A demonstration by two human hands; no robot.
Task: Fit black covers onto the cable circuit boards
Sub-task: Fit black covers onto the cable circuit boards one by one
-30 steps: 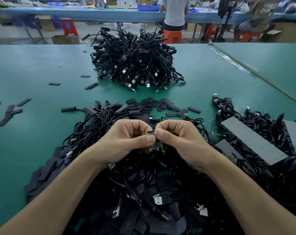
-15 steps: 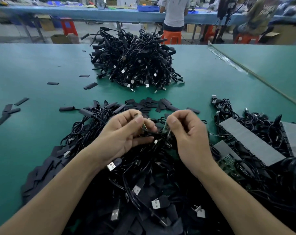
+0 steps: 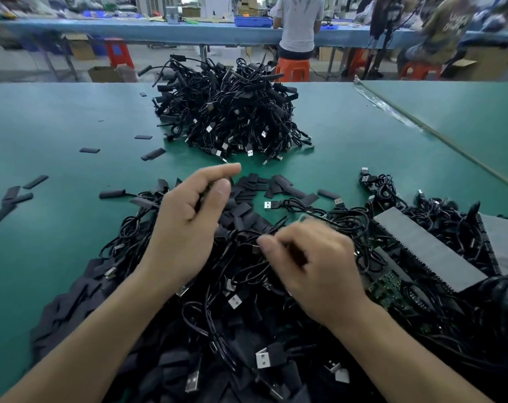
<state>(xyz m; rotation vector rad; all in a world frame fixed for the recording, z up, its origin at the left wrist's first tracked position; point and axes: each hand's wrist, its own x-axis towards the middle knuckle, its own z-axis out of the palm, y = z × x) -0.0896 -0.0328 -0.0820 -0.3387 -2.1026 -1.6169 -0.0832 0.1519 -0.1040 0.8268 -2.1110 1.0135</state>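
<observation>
Hands have parted: left hand [image 3: 188, 228] lifts ahead, fingers loosely curled, hold unclear; right hand [image 3: 314, 266], blurred, curls over the cables [image 3: 241, 324], and I can't tell its grip.

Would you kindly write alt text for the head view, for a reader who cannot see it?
A person's left hand and blurred right hand hover over a tangled heap of black USB cables on a green table; a second cable pile sits behind, flat black covers between.
</observation>
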